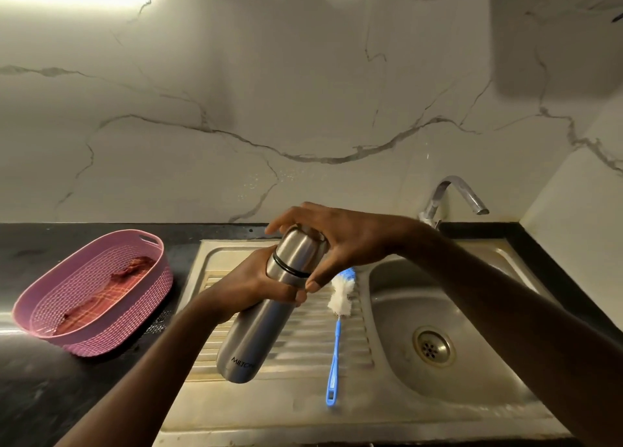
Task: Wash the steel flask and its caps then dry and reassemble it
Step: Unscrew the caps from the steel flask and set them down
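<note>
Flask: one steel flask (259, 315) is being held tilted above the ribbed drainboard (303, 338), its base pointing toward 7 o'clock and its top toward 1 o'clock; dark lettering is showing near the base.
Cap: one steel cap (301, 246) is sitting on the flask's top, with a black ring just below it.
Left hand: the left hand (259, 283) is wrapping around the flask's upper body, just under the black ring, gripping it.
Right hand: the right hand (340, 241) is curling over the cap from 3 o'clock, fingers on the far side, thumb on the near side, grasping it.
Brush: one blue-handled bottle brush (337, 325) is lying on the drainboard at 3 o'clock of the flask, its white bristle head pointing to 12 o'clock.
Sink: one steel basin (397, 315) is sitting at 3 o'clock of the drainboard, with one drain (433, 346) in its floor and one tap (451, 197) standing behind it at 12 o'clock.
Basket: one pink woven basket (111, 328) is resting at 9 o'clock of the flask, holding one reddish cloth (111, 288).
Surface: a dark countertop (40, 396) is surrounding the sink unit.
Room: a white marbled wall (303, 92) with grey veins is rising behind the counter; bright light is glaring at the 11 o'clock corner.
</note>
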